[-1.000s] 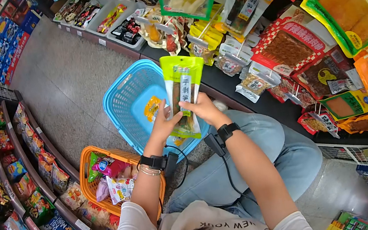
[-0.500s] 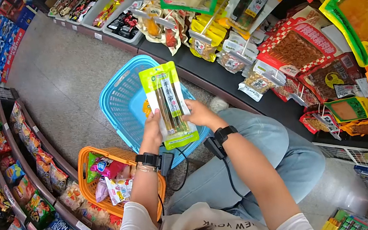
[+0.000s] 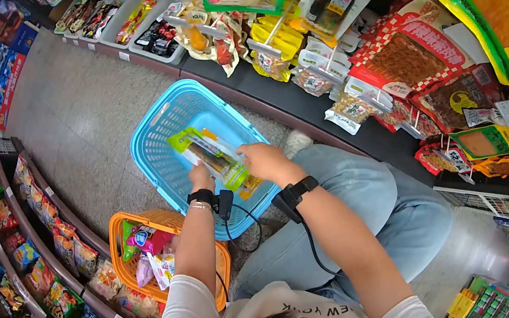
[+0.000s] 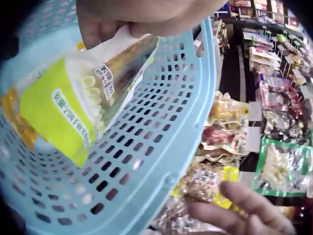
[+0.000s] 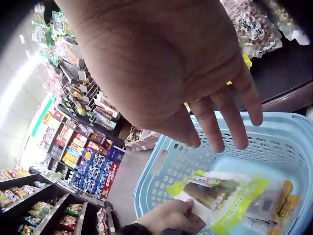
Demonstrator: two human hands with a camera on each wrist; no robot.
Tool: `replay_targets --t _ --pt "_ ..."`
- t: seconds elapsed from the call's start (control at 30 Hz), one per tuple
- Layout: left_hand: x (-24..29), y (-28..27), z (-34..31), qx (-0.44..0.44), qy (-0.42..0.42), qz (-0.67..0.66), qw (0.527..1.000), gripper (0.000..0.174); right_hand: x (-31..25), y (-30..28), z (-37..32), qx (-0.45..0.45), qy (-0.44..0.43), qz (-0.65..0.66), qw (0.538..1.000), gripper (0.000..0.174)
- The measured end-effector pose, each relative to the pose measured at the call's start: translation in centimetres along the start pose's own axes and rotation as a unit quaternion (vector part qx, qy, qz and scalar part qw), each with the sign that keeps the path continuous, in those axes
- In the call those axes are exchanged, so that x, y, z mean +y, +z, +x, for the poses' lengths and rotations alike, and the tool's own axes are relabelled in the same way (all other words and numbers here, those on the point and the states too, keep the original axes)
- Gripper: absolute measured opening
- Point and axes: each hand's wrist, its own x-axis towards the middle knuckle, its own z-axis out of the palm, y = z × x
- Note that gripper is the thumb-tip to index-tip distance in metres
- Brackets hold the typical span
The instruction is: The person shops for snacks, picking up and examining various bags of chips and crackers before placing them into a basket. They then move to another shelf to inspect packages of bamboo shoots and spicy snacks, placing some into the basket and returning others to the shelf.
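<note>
In the head view a lime-green and white snack packet (image 3: 208,158) slants down inside the blue basket (image 3: 141,152). My left hand (image 3: 202,177) pinches the packet's edge, thumb on top. Close up in the left wrist view, fingers of the left hand (image 4: 146,17) grip the white edge of the packet (image 4: 58,110). My right hand (image 3: 270,162) hovers over the basket's near right side, holding nothing. Its fingers (image 5: 227,115) hang extended and apart from the packet in the right wrist view. Yellow-orange packets (image 5: 287,205) lie beneath on the basket floor.
An orange basket (image 3: 122,262) with several snack bags stands beside the blue one. Hanging packets (image 3: 408,52) crowd the dark display shelf (image 3: 236,88) on the right. Tiered snack racks (image 3: 49,261) curve along the left. My bent knee (image 3: 354,189) is close to the blue basket.
The packet has gone from both hands above the basket down into it, tilting over. My right hand has let go of it; the left still holds on.
</note>
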Motion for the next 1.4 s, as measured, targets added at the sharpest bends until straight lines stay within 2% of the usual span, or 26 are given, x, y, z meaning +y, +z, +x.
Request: replay_targets --t 0.03,0.07,0.17,0.3,0.33,0.47,0.57,0.67,0.8,0.87,0.93,1.03,1.23,1.37,1.4 --pt "-0.7 0.2 0.9 0.002 0.002 0.029 1.0 0.028 -0.2 -0.3 -0.2 -0.005 0.001 -0.005 1.0 0.03" --pt "-1.3 0.1 1.8 -0.032 -0.038 0.037 0.998 0.03 -0.5 -0.5 -0.4 -0.009 0.003 -0.01 1.0 0.031" --pt "-3.3 1.0 2.6 -0.027 0.0 0.049 0.998 0.027 -0.9 -1.2 -0.9 0.0 -0.012 -0.001 1.0 0.032" --pt "-4.0 1.9 2.8 -0.038 -0.186 0.05 0.98 0.021 -0.8 -1.6 -0.8 -0.003 -0.018 0.012 1.0 0.031" --pt "-3.8 1.6 2.2 -0.105 -0.192 0.067 0.973 0.025 -0.7 -1.5 -0.7 0.0 -0.018 0.005 1.0 0.031" --pt "-4.0 1.8 1.6 -0.133 -0.208 0.099 0.964 0.035 -0.9 -1.7 -0.6 0.003 0.002 -0.022 1.0 0.031" --pt "-2.6 2.1 -0.3 -0.137 -0.18 0.071 0.971 0.036 -1.0 -2.0 -0.4 0.014 0.0 -0.018 1.0 0.03" --pt "-0.4 1.9 -2.7 -0.14 -0.122 0.017 0.982 0.038 -0.9 -2.3 -0.4 0.072 0.008 0.017 0.997 0.029" --pt "3.9 1.2 -8.0 -0.17 -0.05 -0.105 0.979 0.037 -1.0 -3.9 -1.5 0.119 0.042 0.05 0.991 0.024" --pt "5.9 0.7 -10.5 -0.192 -0.019 -0.138 0.971 0.037 0.5 -2.8 -1.5 0.166 0.012 0.111 0.98 0.023" --pt "8.2 0.3 -13.6 -0.212 0.013 -0.164 0.963 0.038 0.4 -3.2 -3.2 0.214 -0.013 0.147 0.966 0.02" --pt "12.1 -0.7 -19.2 -0.224 0.043 -0.206 0.951 0.037 2.1 -2.5 -4.2 0.223 -0.07 0.256 0.938 0.019" --pt "16.2 -4.1 -27.6 -0.317 0.062 -0.294 0.9 0.028 5.0 -3.0 -7.2 0.235 -0.046 0.408 0.881 0.019" --pt "17.2 -4.2 -32.7 -0.372 0.043 -0.345 0.86 0.019 6.3 -4.5 -11.2 0.226 -0.025 0.489 0.842 0.021" --pt "17.3 -3.8 -33.8 -0.399 0.027 -0.359 0.843 0.019 6.9 -4.5 -12.0 0.229 -0.021 0.535 0.813 0.023"
